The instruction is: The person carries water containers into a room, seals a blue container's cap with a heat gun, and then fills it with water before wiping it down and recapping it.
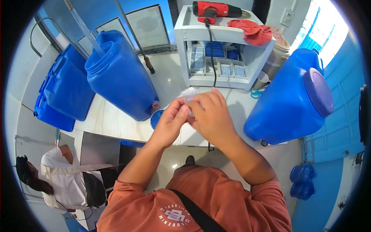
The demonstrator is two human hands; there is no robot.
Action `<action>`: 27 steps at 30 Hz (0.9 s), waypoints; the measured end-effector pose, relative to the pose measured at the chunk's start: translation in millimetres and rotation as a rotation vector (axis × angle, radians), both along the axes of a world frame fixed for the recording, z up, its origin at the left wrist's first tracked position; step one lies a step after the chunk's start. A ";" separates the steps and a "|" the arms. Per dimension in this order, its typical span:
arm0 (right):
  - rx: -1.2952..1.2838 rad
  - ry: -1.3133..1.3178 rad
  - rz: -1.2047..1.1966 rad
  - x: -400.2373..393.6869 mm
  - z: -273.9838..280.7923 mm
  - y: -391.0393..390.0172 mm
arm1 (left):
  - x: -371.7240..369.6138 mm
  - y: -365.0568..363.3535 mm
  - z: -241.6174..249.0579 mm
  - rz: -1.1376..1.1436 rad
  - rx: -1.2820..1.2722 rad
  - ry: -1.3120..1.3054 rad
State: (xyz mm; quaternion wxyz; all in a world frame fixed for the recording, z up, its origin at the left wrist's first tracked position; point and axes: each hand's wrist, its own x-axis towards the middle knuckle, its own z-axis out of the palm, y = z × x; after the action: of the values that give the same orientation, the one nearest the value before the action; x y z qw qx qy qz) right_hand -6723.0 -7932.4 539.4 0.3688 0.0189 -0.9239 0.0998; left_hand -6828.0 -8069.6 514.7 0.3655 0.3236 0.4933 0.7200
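My left hand [172, 122] and my right hand [212, 116] meet over the counter, fingers closed in a pinch. Between them is a small, thin, whitish piece of printed plastic [189, 93], its upper end showing above the fingers. The rest of it is hidden by my hands. Just behind my left hand lies a round blue cap [156, 118] on the counter. A tall blue water container [121, 81] with an uncovered mouth stands to the left, a clear tube going into it. On the right is another blue container [284, 104] with a purple-blue lid [319, 92].
A white shelf unit [226, 34] holds a red heat gun [216, 9], a red cloth [251, 31] and baskets of packets; a black cord [212, 54] hangs down its front. Teal scissors [255, 93] lie beside it. More blue containers [63, 85] stand left. A person [65, 178] is at lower left.
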 end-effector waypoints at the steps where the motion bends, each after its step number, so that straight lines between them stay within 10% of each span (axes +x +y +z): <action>1: 0.000 -0.005 0.008 -1.6 1.3 -4.9 | -5.2 -0.4 -1.8 -0.018 -0.012 -0.216; 4: -0.010 -0.062 0.115 -12.7 -0.5 -7.7 | -21.1 2.7 -6.6 0.158 0.007 -0.239; 10: -1.211 -0.250 0.205 -49.3 -26.4 9.5 | -38.5 -3.9 -10.9 0.260 -0.057 0.031; 23: -1.215 -0.238 0.211 -74.0 -29.7 13.0 | -76.9 4.0 -24.3 0.243 -0.190 -0.082; 27: -0.672 -0.063 -0.043 -86.0 9.2 31.8 | -96.9 30.1 -32.2 0.438 -0.173 -0.166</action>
State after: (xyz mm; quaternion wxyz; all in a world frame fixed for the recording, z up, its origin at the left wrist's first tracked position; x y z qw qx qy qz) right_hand -6809.0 -7900.6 548.6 0.3278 -0.1263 -0.8505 0.3915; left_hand -6924.9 -8039.6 482.5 0.2663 0.1161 0.5795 0.7614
